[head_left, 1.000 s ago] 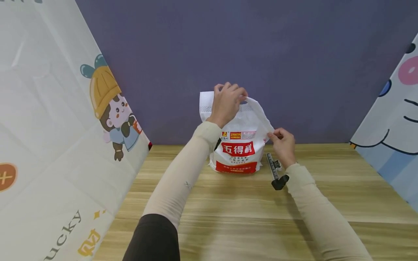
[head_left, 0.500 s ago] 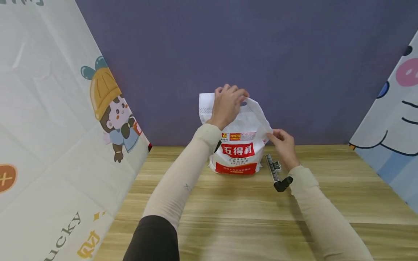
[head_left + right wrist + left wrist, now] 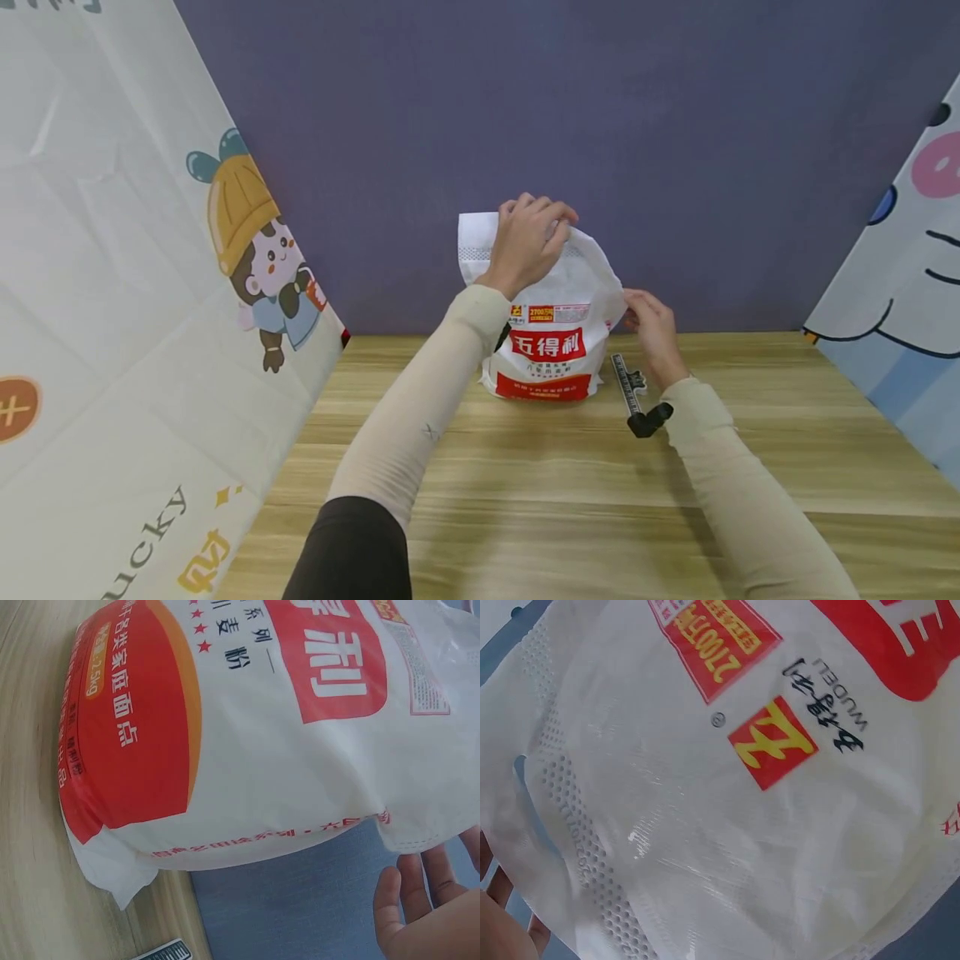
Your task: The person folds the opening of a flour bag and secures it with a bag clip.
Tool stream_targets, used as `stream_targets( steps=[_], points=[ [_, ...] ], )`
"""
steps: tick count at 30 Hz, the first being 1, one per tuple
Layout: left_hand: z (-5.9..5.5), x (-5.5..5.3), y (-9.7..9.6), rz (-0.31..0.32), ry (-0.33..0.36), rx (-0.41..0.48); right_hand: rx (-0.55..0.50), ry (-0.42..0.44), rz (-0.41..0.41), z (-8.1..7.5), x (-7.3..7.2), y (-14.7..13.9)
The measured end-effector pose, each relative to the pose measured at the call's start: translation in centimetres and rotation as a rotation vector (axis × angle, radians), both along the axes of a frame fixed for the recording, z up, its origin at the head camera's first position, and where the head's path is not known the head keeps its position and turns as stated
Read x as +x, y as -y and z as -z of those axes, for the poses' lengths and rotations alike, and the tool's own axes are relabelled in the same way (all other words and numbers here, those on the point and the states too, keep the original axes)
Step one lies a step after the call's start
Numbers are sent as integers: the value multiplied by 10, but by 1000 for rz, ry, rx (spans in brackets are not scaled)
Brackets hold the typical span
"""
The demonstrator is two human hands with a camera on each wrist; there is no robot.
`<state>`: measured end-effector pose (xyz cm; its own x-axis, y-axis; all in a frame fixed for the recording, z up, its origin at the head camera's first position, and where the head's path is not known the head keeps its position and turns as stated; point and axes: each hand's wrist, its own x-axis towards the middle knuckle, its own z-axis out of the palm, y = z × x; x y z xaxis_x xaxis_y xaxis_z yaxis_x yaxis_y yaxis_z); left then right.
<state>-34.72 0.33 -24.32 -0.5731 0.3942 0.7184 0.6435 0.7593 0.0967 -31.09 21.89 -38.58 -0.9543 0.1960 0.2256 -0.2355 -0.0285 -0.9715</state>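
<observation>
Bordering the wood-grained worktop (image 3: 540,492) at far left, a pale panel (image 3: 120,333) bears a cartoon figure (image 3: 272,254) in a yellow cap (image 3: 234,200). Next, the left hand (image 3: 527,242) grips the top edge of a white-and-red bag (image 3: 551,367), which stands upright on the worktop before a dark backdrop (image 3: 675,167). Just right of the bag's base lies a black-and-white strip (image 3: 625,379). The right hand (image 3: 655,329), its thumb apart from its fingers, touches the bag's right edge. At far right, a second panel (image 3: 896,283) shows a pink spot (image 3: 937,167).
</observation>
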Motion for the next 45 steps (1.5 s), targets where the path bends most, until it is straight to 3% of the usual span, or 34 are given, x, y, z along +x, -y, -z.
stream_targets(
  steps=[9,14,19,24,35,45],
  points=[
    [-7,11,-15,2,79,-60,32,49,27,-3,0,2],
    [-9,16,-26,-44,113,-156,60,57,14,-2,1,5],
    [-6,18,-34,-118,93,-275,94,40,6,-2,1,8],
    [-4,20,-36,-153,100,-340,111,37,6,-3,1,10],
    [-2,19,-36,-169,133,-384,96,15,-15,-2,3,10],
    [3,17,-29,-171,118,-411,148,35,-9,-3,4,10]
  ],
)
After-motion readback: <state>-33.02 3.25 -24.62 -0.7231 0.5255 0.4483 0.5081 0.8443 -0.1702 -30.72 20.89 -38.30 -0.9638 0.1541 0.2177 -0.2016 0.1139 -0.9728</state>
